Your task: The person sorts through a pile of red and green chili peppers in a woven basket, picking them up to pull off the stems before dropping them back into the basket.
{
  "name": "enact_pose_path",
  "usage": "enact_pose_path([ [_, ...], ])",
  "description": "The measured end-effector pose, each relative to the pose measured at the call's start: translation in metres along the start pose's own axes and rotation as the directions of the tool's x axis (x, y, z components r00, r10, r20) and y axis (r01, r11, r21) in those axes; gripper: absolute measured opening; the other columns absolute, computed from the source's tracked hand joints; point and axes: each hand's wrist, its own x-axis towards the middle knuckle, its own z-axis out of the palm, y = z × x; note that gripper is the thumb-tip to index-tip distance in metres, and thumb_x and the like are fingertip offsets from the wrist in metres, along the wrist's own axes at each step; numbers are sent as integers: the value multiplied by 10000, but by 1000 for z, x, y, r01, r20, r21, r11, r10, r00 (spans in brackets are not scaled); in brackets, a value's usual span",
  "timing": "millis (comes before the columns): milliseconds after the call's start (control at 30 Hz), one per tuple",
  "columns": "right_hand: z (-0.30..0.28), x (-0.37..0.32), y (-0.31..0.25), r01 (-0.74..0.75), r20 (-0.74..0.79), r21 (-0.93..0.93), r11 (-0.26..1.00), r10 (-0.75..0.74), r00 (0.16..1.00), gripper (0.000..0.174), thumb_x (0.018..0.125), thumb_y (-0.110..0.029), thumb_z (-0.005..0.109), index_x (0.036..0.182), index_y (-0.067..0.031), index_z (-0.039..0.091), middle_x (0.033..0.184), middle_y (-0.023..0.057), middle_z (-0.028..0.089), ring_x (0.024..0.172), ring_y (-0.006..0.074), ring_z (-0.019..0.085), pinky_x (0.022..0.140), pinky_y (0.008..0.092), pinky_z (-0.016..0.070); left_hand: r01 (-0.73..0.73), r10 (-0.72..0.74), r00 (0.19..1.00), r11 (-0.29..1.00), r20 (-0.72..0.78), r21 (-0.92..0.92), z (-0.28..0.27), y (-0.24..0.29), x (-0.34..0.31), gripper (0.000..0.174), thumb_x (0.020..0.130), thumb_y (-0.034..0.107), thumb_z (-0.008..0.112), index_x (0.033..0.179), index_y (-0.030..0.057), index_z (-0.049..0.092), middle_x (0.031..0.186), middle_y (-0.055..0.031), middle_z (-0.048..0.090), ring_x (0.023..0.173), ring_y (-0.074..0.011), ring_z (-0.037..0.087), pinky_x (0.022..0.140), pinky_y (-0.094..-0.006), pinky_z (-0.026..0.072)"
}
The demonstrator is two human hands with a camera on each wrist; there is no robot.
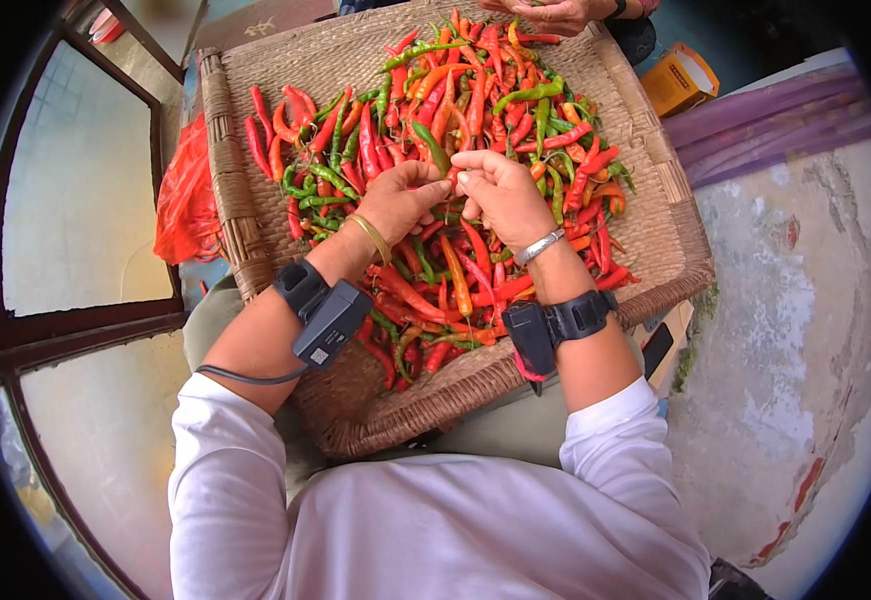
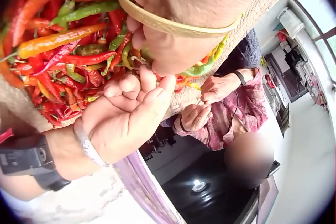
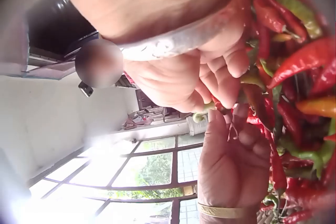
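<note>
A heap of red, green and orange chili peppers lies under both hands. My left hand pinches a green chili pepper that points away from me past the fingertips. Right beside it, my right hand has its thumb and forefinger pinched together at a small red chili pepper, mostly hidden by the fingers. The fingertips of the two hands meet over the heap. In the left wrist view the green chili pepper shows behind the left hand.
The peppers are spread on a woven rectangular tray with a thick rim. Across it, another person's hands are held together. A red plastic bag hangs at the left, and a yellow box stands at the far right.
</note>
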Motion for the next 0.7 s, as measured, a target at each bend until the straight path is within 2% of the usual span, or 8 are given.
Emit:
enact_pose_path([
  [67,2,-5,-5,15,9,-48,999,-14,1000,251,834,-85,494,1062,15,525,753,7,554,556,57,501,500,186,418,-118,118,993,993,14,-21,-1,-1,0,232,826,229,580,976,57,542,776,21,562,557,-48,476,471,-188,400],
  [267,5,-5,2,83,104,-33,996,-79,992,199,829,-101,515,986,19,544,762,25,578,586,70,524,529,205,443,-67,82,995,972,56,-226,5,7,-10,321,878,270,499,1114,54,472,795,27,532,574,-39,480,495,-176,397],
  [400,2,-1,7,21,77,-205,978,-5,997,165,818,-121,515,926,-11,572,787,50,601,625,134,563,575,256,466,-17,21,999,993,32,-120,6,-2,-5,368,887,272,474,1179,51,432,856,10,536,615,-56,500,526,-194,425],
  [467,-7,4,14,248,-69,-597,763,-357,932,170,780,-134,544,905,-29,589,794,83,601,663,233,578,623,331,476,-52,50,998,991,-25,-121,6,-2,-5,389,888,254,468,1212,48,411,930,-15,537,627,-74,507,546,-212,439],
  [500,-8,2,8,180,-103,-704,687,-350,931,198,749,-153,568,912,-46,601,867,118,583,816,304,552,728,382,451,-59,52,996,994,-74,-89,6,-3,-3,404,887,243,465,1233,47,394,963,-26,534,631,-80,510,553,-218,443],
  [533,-8,3,10,180,-103,-705,687,-349,931,198,749,-153,568,912,-46,601,867,118,583,816,304,552,728,382,451,-64,57,991,996,-122,-55,5,-3,-2,419,887,233,462,1253,47,378,995,-37,532,635,-86,513,560,-225,446],
  [600,-8,7,14,265,30,-852,450,-465,885,228,753,-168,578,947,-49,598,952,122,553,948,299,504,801,390,416,-29,22,996,996,-89,-87,4,-2,-2,436,885,220,462,1273,51,360,1024,-45,522,637,-88,516,554,-219,447],
  [700,3,8,23,300,93,-816,494,-400,912,269,766,-149,558,1017,-54,570,1036,132,517,1010,307,462,862,382,380,35,-42,998,988,-43,-149,4,-2,-2,440,883,209,462,1276,44,353,1023,-39,527,624,-77,507,539,-207,441],
])
